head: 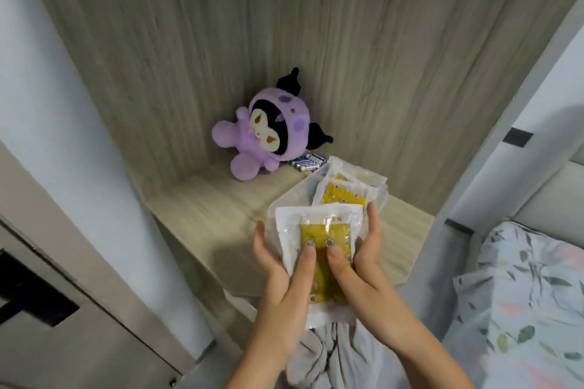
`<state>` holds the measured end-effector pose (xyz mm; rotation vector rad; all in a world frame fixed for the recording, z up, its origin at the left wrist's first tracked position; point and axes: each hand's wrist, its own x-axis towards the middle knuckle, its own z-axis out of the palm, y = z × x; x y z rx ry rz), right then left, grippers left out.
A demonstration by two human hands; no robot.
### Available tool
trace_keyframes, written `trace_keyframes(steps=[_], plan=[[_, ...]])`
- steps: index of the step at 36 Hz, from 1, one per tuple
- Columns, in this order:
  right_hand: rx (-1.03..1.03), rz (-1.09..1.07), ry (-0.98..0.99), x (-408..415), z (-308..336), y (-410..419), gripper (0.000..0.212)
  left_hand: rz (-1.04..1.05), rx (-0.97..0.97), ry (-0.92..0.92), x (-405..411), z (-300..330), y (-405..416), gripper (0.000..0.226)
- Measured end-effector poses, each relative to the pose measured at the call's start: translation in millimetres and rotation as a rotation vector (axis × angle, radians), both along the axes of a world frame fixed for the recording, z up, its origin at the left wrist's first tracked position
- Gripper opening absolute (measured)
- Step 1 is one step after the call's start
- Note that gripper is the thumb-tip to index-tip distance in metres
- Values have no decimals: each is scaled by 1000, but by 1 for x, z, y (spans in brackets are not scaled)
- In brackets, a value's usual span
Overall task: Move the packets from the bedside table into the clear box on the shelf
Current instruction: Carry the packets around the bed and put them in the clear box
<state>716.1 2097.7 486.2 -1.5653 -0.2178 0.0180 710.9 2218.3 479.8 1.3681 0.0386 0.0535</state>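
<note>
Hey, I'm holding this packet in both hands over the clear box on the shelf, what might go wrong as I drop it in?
1. The clear box already holds a yellow packet propped at a slant, so the held packet may ride up on it and stick out.
2. The box looks light; pushing the packet in could slide it toward the batteries behind.
3. The left hand and right hand pinch a glossy pouch, so it might slip short of the box.
</note>
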Motion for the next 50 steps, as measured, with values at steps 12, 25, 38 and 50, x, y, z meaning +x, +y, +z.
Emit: trace_keyframes(steps=[12, 25, 38, 50], plan=[[-149, 338, -121, 115, 24, -54, 45, 75, 252, -84, 81, 19, -21, 24], [-638, 491, 18, 172, -13, -54, 39, -91, 958, -21, 121, 7, -9, 35], [-686, 535, 32, 181, -9, -58, 33, 72, 881, -203, 109, 3, 4, 62], [-947, 933, 419, 188, -2, -34, 12, -115, 617, 91, 75, -32, 1, 122]])
